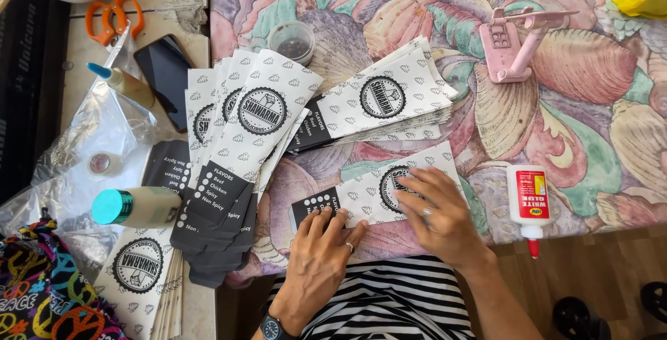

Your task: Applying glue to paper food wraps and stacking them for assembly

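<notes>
The surface [570,97], covered in a cloth printed with large pastel shells, fills most of the view; at its 9 o'clock edge a bare pale strip carries orange-handled scissors [111,20], a dark phone [167,69] and a clear plastic bag [83,145]; a fan of white patterned paper sleeves [243,125] with round black emblems and black ends lies at 9 o'clock of centre, a second stack of sleeves [389,97] at 12 o'clock of centre; a pink phone stand [514,45] sits at 1 o'clock; a single paper sleeve [361,197] lies flat at 6 o'clock, just in front of the striped shirt; the left hand [319,260], grip spread flat, presses its black end; the right hand [434,211], grip also spread with fingers splayed, rests on its emblem; a white glue bottle [528,204] with a red label and red tip lies at 4 o'clock, just beside the right hand; a teal-capped bottle [135,206] lies at 8 o'clock; a small clear lidded cup [292,38] stands at 11 o'clock.
</notes>
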